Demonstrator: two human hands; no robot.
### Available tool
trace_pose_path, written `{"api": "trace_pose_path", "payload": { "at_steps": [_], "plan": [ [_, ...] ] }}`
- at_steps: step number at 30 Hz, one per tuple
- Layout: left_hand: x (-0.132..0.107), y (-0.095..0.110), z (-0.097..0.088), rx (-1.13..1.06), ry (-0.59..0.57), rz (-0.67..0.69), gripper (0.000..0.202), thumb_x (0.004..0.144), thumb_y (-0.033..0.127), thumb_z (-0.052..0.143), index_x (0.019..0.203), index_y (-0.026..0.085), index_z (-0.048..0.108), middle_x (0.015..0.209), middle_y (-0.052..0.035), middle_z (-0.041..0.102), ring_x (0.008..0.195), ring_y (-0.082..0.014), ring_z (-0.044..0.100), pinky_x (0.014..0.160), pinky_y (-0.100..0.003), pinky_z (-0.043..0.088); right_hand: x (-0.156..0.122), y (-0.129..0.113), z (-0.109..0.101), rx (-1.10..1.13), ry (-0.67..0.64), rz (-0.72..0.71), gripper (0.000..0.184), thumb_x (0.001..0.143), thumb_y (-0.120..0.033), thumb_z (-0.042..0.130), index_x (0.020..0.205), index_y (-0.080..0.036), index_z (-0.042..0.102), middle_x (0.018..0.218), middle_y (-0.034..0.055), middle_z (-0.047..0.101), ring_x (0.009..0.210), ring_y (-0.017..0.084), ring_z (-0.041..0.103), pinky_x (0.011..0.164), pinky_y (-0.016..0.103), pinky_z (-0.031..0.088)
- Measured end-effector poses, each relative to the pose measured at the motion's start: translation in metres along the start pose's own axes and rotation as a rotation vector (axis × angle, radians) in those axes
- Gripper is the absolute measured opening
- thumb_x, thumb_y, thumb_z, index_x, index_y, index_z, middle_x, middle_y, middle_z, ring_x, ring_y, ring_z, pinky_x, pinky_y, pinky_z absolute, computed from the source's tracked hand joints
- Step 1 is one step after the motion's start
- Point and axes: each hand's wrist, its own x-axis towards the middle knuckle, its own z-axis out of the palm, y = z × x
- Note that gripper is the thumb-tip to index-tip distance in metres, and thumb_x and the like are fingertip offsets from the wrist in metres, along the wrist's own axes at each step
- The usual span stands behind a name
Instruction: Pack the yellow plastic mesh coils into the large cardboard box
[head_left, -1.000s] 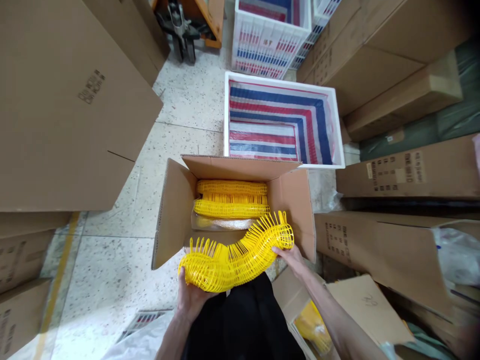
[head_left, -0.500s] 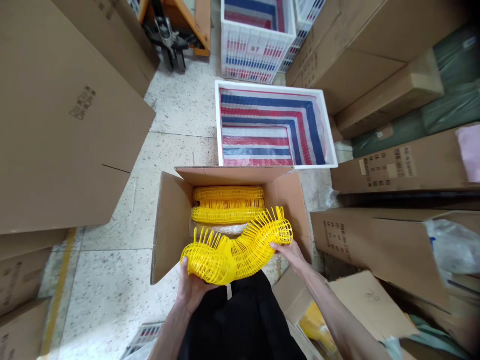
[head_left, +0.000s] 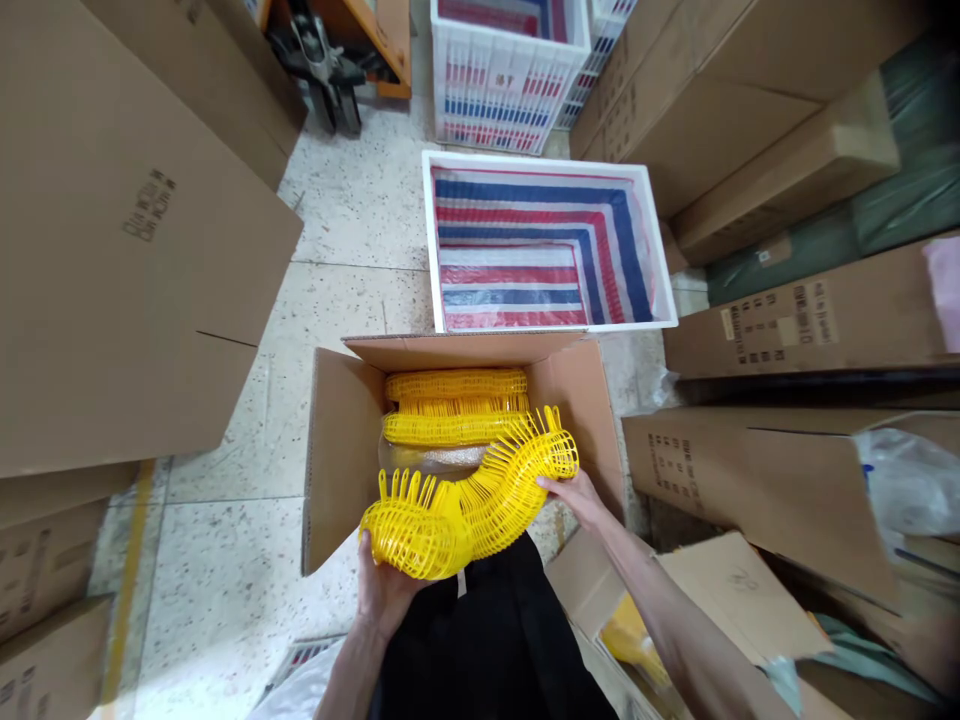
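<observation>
A long, bent stack of nested yellow plastic mesh baskets, with thin loops sticking up along it, spans between my two hands. My left hand cups its left end from below, thumb on the outer side. My right hand grips the right part from beneath, fingers partly hidden behind the mesh. The stack hangs over the near side of an open cardboard box. Inside the box lie more yellow stacks in rows, with clear plastic wrap beside them.
Beyond the box stands a white crate lined with striped sheeting, and behind it more stacked crates. An orange pallet jack is at the back left. Large cartons flank both sides. An opened carton sits at lower right.
The left end of the yellow stack has dipped slightly toward me, and its right end has shifted a little left. Both hands keep their hold.
</observation>
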Motion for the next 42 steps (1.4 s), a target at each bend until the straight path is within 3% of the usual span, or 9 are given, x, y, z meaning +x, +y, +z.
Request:
{"api": "trace_pose_path", "payload": {
  "at_steps": [7, 10, 14, 18, 23, 28, 32, 36, 42],
  "plan": [
    [-0.002, 0.012, -0.011, -0.089, -0.196, -0.027, 0.087, 0.098, 0.062, 0.055, 0.170, 0.033, 0.014, 0.142, -0.0166, 0.073, 0.144, -0.0432, 0.058, 0.120, -0.074, 0.039, -0.011, -0.006, 0.005, 0.014, 0.051, -0.006, 0.062, 0.055, -0.034, 0.100, 0.110, -0.021, 0.075, 0.116, 0.0099, 0.084, 0.102, 0.032, 0.080, 0.080, 0.041, 0.069],
    [-0.004, 0.019, -0.003, -0.073, -0.262, -0.024, 0.079, 0.100, 0.057, 0.054, 0.168, 0.033, 0.021, 0.143, -0.0162, 0.072, 0.142, -0.0426, 0.059, 0.120, -0.073, 0.042, -0.016, -0.010, 0.006, 0.031, 0.063, -0.034, 0.061, 0.056, -0.031, 0.099, 0.110, -0.020, 0.076, 0.115, 0.0091, 0.084, 0.103, 0.031, 0.080, 0.082, 0.040, 0.069],
    [-0.006, 0.033, 0.021, 0.062, -0.207, 0.008, 0.074, 0.097, 0.060, 0.059, 0.162, 0.032, 0.038, 0.146, -0.0156, 0.070, 0.144, -0.0434, 0.058, 0.120, -0.071, 0.043, -0.015, -0.013, 0.009, 0.071, 0.087, -0.066, 0.059, 0.055, -0.028, 0.099, 0.109, -0.020, 0.076, 0.116, 0.0088, 0.084, 0.102, 0.030, 0.080, 0.082, 0.039, 0.069],
    [-0.006, 0.050, 0.053, 0.152, -0.222, -0.021, 0.078, 0.093, 0.069, 0.059, 0.160, 0.032, 0.042, 0.155, -0.0169, 0.063, 0.151, -0.0442, 0.049, 0.120, -0.072, 0.043, -0.006, -0.015, 0.014, 0.124, 0.118, -0.079, 0.060, 0.056, -0.031, 0.099, 0.109, -0.019, 0.075, 0.113, 0.0098, 0.084, 0.096, 0.030, 0.081, 0.079, 0.040, 0.070],
    [0.004, 0.062, 0.096, 0.232, -0.096, 0.071, 0.081, 0.090, 0.073, 0.059, 0.156, 0.028, 0.045, 0.159, -0.0195, 0.056, 0.152, -0.0479, 0.046, 0.113, -0.078, 0.045, 0.010, -0.021, 0.022, 0.162, 0.155, -0.092, 0.061, 0.057, -0.033, 0.099, 0.111, -0.017, 0.075, 0.111, 0.0099, 0.084, 0.096, 0.028, 0.081, 0.084, 0.043, 0.070],
    [0.054, 0.057, 0.123, 0.305, 0.048, 0.081, 0.078, 0.086, 0.076, 0.061, 0.149, 0.030, 0.050, 0.163, -0.0176, 0.049, 0.151, -0.0448, 0.046, 0.112, -0.077, 0.046, 0.045, 0.000, 0.053, 0.112, 0.144, -0.088, 0.061, 0.056, -0.030, 0.098, 0.110, -0.019, 0.074, 0.114, 0.0116, 0.083, 0.098, 0.029, 0.081, 0.084, 0.044, 0.070],
    [0.121, 0.056, 0.111, 0.382, 0.101, 0.134, 0.067, 0.088, 0.066, 0.068, 0.144, 0.033, 0.054, 0.163, -0.0143, 0.046, 0.152, -0.0406, 0.044, 0.112, -0.072, 0.050, 0.096, 0.041, 0.071, 0.150, 0.186, -0.062, 0.064, 0.053, -0.032, 0.098, 0.110, -0.021, 0.072, 0.110, 0.0088, 0.083, 0.098, 0.029, 0.080, 0.082, 0.043, 0.068],
    [0.169, 0.059, 0.090, 0.365, 0.087, 0.141, 0.059, 0.090, 0.064, 0.066, 0.138, 0.032, 0.058, 0.156, -0.0152, 0.053, 0.144, -0.0417, 0.053, 0.107, -0.075, 0.053, 0.135, 0.076, 0.060, 0.196, 0.198, -0.004, 0.062, 0.057, -0.036, 0.097, 0.111, -0.022, 0.070, 0.116, 0.0098, 0.081, 0.101, 0.029, 0.078, 0.079, 0.043, 0.068],
    [0.188, 0.058, 0.083, 0.413, 0.071, 0.132, 0.054, 0.088, 0.062, 0.071, 0.128, 0.027, 0.065, 0.143, -0.0163, 0.064, 0.128, -0.0363, 0.067, 0.108, -0.062, 0.058, 0.151, 0.087, 0.036, 0.241, 0.222, 0.028, 0.061, 0.057, -0.034, 0.097, 0.111, -0.026, 0.069, 0.117, 0.0063, 0.081, 0.106, 0.027, 0.077, 0.083, 0.041, 0.065]
  ]
}}
